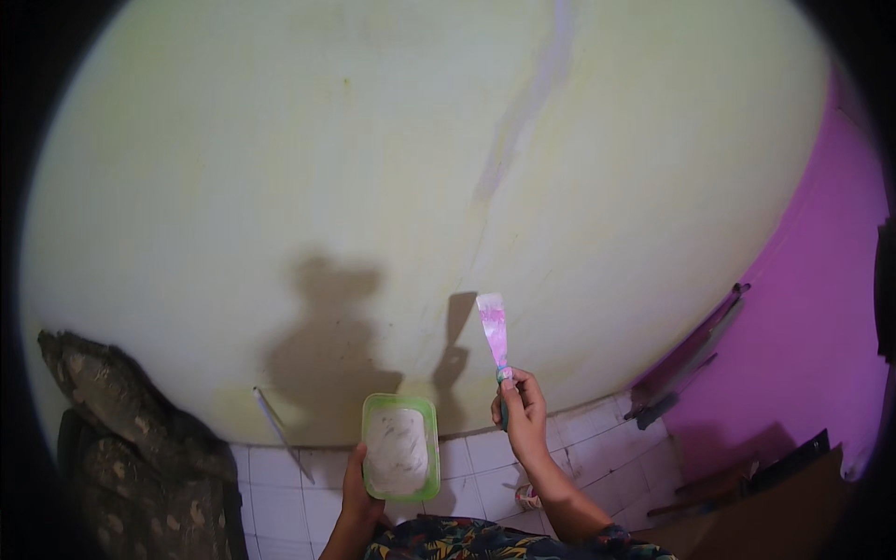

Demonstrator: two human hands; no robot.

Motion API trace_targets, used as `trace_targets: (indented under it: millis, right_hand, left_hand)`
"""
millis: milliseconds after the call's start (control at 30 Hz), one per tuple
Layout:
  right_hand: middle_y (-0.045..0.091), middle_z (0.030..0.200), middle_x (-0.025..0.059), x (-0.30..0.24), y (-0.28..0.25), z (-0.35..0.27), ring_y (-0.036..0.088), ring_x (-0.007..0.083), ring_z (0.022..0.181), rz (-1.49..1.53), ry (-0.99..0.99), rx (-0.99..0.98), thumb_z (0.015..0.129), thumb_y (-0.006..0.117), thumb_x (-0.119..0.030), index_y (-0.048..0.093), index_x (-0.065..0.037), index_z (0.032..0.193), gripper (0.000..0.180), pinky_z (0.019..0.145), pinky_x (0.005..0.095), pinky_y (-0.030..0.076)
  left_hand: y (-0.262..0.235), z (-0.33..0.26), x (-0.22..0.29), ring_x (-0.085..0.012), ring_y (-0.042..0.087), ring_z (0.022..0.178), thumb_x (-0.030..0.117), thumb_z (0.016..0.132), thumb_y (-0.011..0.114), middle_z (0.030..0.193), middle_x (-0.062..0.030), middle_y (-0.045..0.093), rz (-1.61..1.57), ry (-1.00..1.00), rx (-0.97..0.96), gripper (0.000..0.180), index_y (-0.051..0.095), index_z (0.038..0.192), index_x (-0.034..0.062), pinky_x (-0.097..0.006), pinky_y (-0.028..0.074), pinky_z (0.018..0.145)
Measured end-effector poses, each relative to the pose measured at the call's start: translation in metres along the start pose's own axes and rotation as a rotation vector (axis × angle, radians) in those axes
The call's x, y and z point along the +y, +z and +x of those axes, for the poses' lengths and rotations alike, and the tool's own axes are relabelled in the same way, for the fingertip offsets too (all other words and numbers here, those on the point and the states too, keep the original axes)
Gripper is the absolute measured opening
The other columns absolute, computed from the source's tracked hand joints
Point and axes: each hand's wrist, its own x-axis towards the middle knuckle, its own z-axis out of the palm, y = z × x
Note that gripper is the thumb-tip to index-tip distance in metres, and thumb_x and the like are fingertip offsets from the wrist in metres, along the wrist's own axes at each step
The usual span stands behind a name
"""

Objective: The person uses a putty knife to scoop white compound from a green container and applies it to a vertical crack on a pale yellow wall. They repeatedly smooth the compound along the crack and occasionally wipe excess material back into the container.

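Note:
My left hand point(358, 495) grips the left side of a green plastic tub point(431, 467), its thumb along the rim. Inside the tub lies pale, whitish filler paste point(397, 450) with a rough, stirred surface. In my right hand point(525, 415) a putty knife point(494, 325) points up, its blade smeared with whitish paste and its green handle inside my closed fingers. The blade stands in front of the pale yellow wall point(233, 187), its shadow just to the left. Higher up, a greyish filled strip point(523, 112) runs down the wall, with a thin crack line below it.
Dark patterned, cloth-covered furniture point(140, 448) stands at the left. A thin white stick point(273, 420) leans against the wall. White tiles point(467, 485) cover the floor, with a small can point(527, 496) beside my right forearm. Dark boards point(691, 355) lean at the corner by the pink wall point(793, 345).

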Motion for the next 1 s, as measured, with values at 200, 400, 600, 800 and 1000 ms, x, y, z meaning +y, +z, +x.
trace_targets:
  millis: [200, 400, 600, 800, 1000]
  right_hand:
    - [0.062, 0.092, 0.0028, 0.006, -0.023, -0.029, 0.057, 0.0078, 0.069, 0.014, 0.056, -0.143, 0.102, 0.068, -0.005, 0.056, -0.001, 0.131, 0.031, 0.056, 0.024, 0.047]
    - [0.069, 0.093, 0.0105, -0.015, -0.062, -0.058, 0.065, 0.018, 0.078, -0.491, -0.281, -0.403, 0.097, 0.073, -0.002, 0.066, 0.002, 0.127, 0.031, 0.07, 0.029, 0.051]
    - [0.068, 0.09, 0.0125, -0.025, -0.074, -0.075, 0.065, 0.0278, 0.073, -0.633, -0.269, -0.507, 0.095, 0.076, -0.01, 0.071, -0.003, 0.125, 0.031, 0.064, 0.0358, 0.053]
    - [0.066, 0.091, 0.0091, -0.014, -0.06, -0.071, 0.067, 0.0288, 0.077, -0.739, -0.366, -0.582, 0.095, 0.076, -0.018, 0.074, -0.007, 0.119, 0.026, 0.062, 0.0396, 0.054]
    - [0.065, 0.09, 0.0068, -0.025, -0.063, -0.071, 0.067, 0.0268, 0.075, -0.871, -0.371, -0.629, 0.096, 0.074, -0.019, 0.075, -0.01, 0.117, 0.023, 0.058, 0.0388, 0.053]
  left_hand:
    - [0.025, -0.035, -0.002, -0.0322, 0.06, 0.131, 0.044, 0.109, 0.048, 0.144, -0.0169, 0.061, 0.074, 0.031, 0.091, 0.058, 0.052, 0.149, 0.0024, -0.046, 0.046, 0.114]
    - [0.028, -0.031, -0.016, -0.0248, 0.059, 0.131, 0.037, 0.11, 0.052, 0.141, -0.0133, 0.061, 0.028, 0.202, 0.039, 0.051, 0.051, 0.147, 0.003, -0.041, 0.046, 0.113]
    - [0.047, -0.04, -0.025, -0.0218, 0.057, 0.13, 0.035, 0.109, 0.054, 0.139, -0.0115, 0.06, 0.063, 0.234, 0.109, 0.049, 0.05, 0.146, 0.0027, -0.039, 0.045, 0.112]
    - [0.06, -0.038, -0.027, -0.0219, 0.057, 0.129, 0.036, 0.11, 0.055, 0.139, -0.0119, 0.06, 0.122, 0.183, 0.122, 0.05, 0.05, 0.146, 0.0027, -0.039, 0.046, 0.111]
    - [0.057, -0.029, -0.023, -0.0217, 0.058, 0.128, 0.037, 0.109, 0.056, 0.137, -0.0115, 0.06, 0.123, 0.179, 0.124, 0.05, 0.051, 0.144, 0.0012, -0.039, 0.046, 0.11]
